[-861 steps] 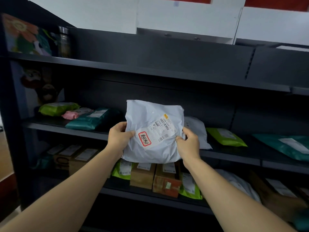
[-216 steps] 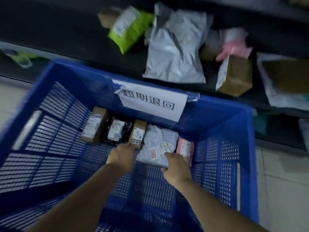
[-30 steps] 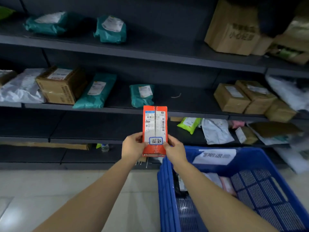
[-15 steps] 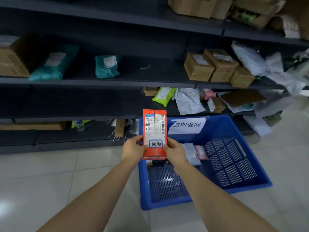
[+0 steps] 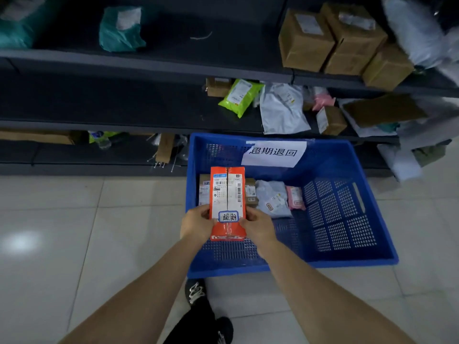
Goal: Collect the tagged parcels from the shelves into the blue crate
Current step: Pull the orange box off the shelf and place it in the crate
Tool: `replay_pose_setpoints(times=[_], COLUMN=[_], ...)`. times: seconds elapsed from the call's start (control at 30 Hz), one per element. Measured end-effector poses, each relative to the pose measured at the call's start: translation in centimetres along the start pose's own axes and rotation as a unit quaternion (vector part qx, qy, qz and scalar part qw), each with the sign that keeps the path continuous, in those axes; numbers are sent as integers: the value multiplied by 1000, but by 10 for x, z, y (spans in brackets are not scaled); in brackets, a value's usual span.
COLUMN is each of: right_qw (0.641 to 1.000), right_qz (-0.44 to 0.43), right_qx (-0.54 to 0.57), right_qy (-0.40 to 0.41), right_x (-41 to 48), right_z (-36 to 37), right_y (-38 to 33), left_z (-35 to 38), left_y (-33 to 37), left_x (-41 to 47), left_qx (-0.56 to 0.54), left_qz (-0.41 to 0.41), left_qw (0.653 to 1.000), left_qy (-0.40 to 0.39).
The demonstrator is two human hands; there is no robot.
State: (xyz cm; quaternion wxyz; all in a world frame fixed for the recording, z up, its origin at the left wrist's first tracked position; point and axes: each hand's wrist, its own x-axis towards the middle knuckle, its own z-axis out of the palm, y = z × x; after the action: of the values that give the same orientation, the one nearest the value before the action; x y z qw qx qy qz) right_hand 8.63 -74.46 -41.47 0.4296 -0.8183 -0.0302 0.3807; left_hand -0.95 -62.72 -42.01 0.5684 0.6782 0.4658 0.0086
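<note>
Orange parcel (image 5: 228, 194) is held upright over the left side of the blue crate (image 5: 372, 259), with its label and a blue-bordered tag (image 5: 228, 216) turned toward the camera. Along the crate's far wall, small brown boxes (image 5: 250, 194), a grey bag (image 5: 273, 197) and a pink packet (image 5: 295, 197) are lined up; the boxes are partly hidden by the parcel. A white paper sign (image 5: 273, 152) is fixed to that wall. The crate is set on the tiled floor (image 5: 74, 232) just before the dark shelves (image 5: 124, 125), where a green bag (image 5: 239, 96), a grey mailer (image 5: 283, 110) and brown cartons (image 5: 305, 38) are seen. The parcel's lower part is pinched from both sides: the grip of the left hand (image 5: 197, 225) is closed on its left edge and that of the right hand (image 5: 258, 227) on its right edge, with the thumbs laid on the front beside the tag.
</note>
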Motion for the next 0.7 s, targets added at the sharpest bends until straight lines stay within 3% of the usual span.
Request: replay_pose_setpoints(times=[0.47, 0.7], right_qw=[991, 978], right_qz=[67, 110], right_qx=[-114, -159], right_qy=[-24, -75], right_x=[131, 216], right_z=[37, 72], right_y=[83, 158], left_z=[74, 129], left_y=[-89, -167], left_x=[112, 174], left_qx=[116, 104], left_qz=[-87, -163], left_qw=[989, 980], left_qy=[4, 40])
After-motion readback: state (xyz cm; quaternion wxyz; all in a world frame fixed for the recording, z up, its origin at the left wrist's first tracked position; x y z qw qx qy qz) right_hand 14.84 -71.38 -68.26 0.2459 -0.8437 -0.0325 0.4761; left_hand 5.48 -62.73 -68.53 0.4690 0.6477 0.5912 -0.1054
